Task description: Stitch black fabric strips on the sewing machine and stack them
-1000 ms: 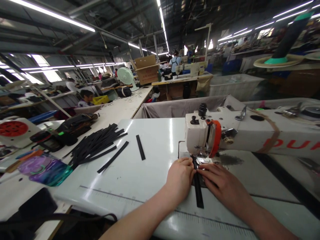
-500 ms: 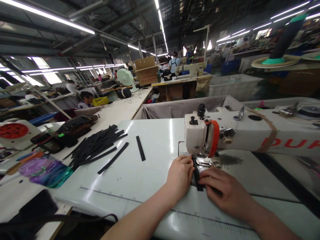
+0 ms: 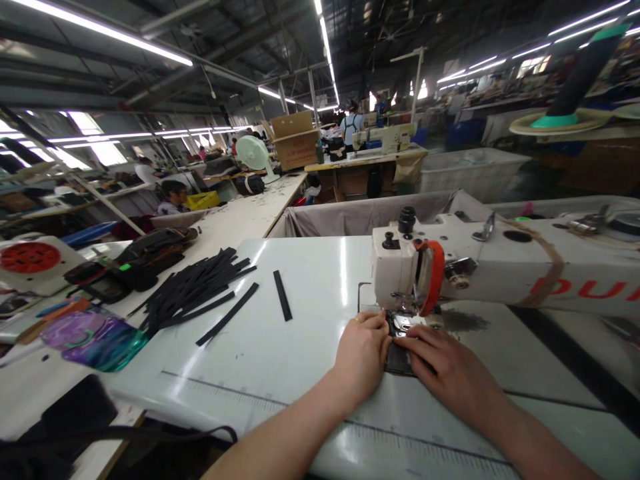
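At the needle area of a white sewing machine, a short black fabric strip lies under the fingers, mostly hidden by them. My left hand is closed, its bent fingertips pressing the strip from the left, just in front of the presser foot. From the right, my right hand pinches at the strip's near end, thumb and fingers together. A dark metal plate shows between the hands. One loose black strip lies to the left on the pale machine table.
Further left is a heap of black strips. Beside it sit a purple and teal pouch and dark bags. A ruler scale runs along the table's near edge. Behind are a green fan, a cardboard box and co-workers.
The strip has moved forward towards the presser foot; its near end, visible before, is now beneath my fingers. My right hand has shifted slightly forward with it, while my left hand stays nearly in place.
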Available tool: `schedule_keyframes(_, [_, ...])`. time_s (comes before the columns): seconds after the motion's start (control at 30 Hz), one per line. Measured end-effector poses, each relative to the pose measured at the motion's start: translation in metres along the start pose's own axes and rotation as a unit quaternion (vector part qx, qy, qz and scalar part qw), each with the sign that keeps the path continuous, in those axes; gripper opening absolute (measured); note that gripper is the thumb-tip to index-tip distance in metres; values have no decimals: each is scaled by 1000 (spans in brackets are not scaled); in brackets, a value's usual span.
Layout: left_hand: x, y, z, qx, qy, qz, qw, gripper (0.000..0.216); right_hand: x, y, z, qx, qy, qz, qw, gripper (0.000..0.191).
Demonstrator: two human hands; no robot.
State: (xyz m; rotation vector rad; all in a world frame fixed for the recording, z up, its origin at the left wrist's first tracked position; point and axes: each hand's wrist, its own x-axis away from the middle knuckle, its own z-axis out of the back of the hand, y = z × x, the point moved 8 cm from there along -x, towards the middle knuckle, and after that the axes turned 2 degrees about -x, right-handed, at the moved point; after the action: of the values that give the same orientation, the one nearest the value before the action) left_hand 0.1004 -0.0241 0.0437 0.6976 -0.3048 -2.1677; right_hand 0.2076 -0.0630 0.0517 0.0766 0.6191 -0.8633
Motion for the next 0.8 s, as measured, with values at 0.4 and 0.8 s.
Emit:
schedule_keyframes(0.4, [-1, 5, 1, -21, -2, -5, 1000, 24, 1, 2, -5, 31, -8, -15, 999, 31])
schedule_keyframes(0.8, [-1, 6, 2, -26, -8, -6, 1000, 22, 3, 5, -6, 17, -10, -29, 999, 28])
